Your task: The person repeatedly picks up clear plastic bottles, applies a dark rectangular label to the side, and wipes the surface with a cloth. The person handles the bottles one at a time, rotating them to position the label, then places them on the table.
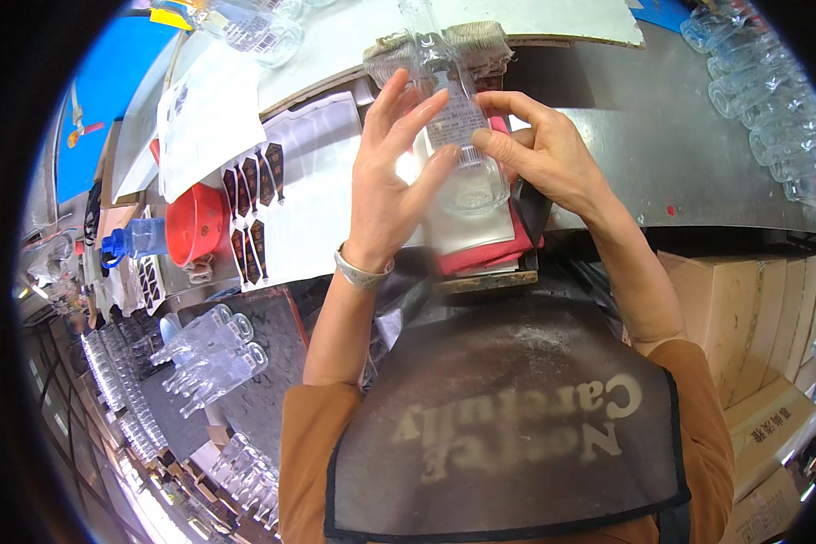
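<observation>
A clear glass bottle [476, 189] lies in front of me, its neck pointing away and its base toward me. On it is a printed label [456, 125] with small text and a barcode. My left hand [392, 168] is at the bottle's left side, fingers spread, with the index finger and thumb reaching over the label. From the other side, my right hand [553, 154] grips the bottle's edge, thumb beside the label. Underneath are a red cloth [490, 257] and white sheets on a small stand. A rolled knit cloth [480, 45] supports the neck end.
Left of the stand lies a sheet of dark tie-shaped labels [254, 177], near a red bowl [196, 222] and a blue-capped clear bottle [145, 238]. Glass bottles [752, 82] line the right side, with more [213, 354] lower left. Cardboard boxes [743, 317] stand at right.
</observation>
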`<state>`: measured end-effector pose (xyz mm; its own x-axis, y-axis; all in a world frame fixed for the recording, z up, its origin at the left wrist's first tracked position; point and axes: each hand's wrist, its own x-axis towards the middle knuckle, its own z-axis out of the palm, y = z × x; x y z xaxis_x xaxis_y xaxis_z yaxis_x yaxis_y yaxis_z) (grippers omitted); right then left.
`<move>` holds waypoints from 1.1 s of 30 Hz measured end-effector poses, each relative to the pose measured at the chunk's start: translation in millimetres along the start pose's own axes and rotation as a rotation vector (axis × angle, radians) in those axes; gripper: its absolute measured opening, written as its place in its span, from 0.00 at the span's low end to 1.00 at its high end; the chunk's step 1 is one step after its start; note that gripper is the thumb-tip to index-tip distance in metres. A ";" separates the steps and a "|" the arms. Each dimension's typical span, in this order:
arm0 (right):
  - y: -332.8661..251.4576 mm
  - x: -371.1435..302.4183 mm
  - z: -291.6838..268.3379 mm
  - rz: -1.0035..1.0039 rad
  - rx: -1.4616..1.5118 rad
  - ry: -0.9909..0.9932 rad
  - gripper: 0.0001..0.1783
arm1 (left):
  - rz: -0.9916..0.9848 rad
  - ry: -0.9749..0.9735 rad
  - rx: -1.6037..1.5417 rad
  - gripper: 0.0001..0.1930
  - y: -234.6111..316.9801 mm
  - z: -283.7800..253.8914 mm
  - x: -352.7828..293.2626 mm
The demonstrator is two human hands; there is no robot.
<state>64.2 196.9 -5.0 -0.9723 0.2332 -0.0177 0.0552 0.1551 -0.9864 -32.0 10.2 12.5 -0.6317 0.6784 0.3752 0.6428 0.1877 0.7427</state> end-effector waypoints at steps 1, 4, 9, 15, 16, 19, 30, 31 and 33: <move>-1.0 0.0 0.1 -0.002 -0.021 0.003 0.28 | 0.002 0.002 0.003 0.26 -0.8 0.6 -0.5; -1.1 -1.3 -0.4 0.007 -0.038 -0.001 0.29 | 0.023 0.011 -0.003 0.26 -3.7 2.3 -1.4; 0.0 -1.9 -1.1 0.007 -0.044 -0.008 0.29 | 0.029 0.013 -0.007 0.27 -5.3 3.8 -3.2; -0.8 -0.9 -2.3 0.007 -0.054 -0.017 0.30 | 0.036 0.018 0.003 0.27 -5.5 4.8 -2.8; 0.7 -0.8 -2.3 -0.003 -0.049 -0.016 0.29 | 0.034 0.018 0.002 0.27 -5.2 4.9 -2.8; 15.2 1.9 -3.6 -0.054 0.061 0.002 0.25 | 0.044 0.020 0.010 0.27 -5.1 5.3 -2.1; -5.5 -7.8 -31.2 -0.071 0.161 0.045 0.17 | 0.028 0.028 -0.013 0.27 -4.0 4.9 -1.8; -9.3 -4.2 -30.0 -0.136 0.066 0.025 0.17 | 0.023 0.028 -0.023 0.27 -4.0 5.3 -1.5; -8.4 9.2 -29.5 -0.260 -0.056 0.117 0.15 | 0.014 0.028 -0.043 0.27 -2.9 6.5 -0.5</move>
<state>61.5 226.1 7.9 -0.9226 0.2876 0.2571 -0.1772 0.2762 -0.9446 -30.7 13.9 6.5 -0.6350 0.6605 0.4007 0.6329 0.1473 0.7601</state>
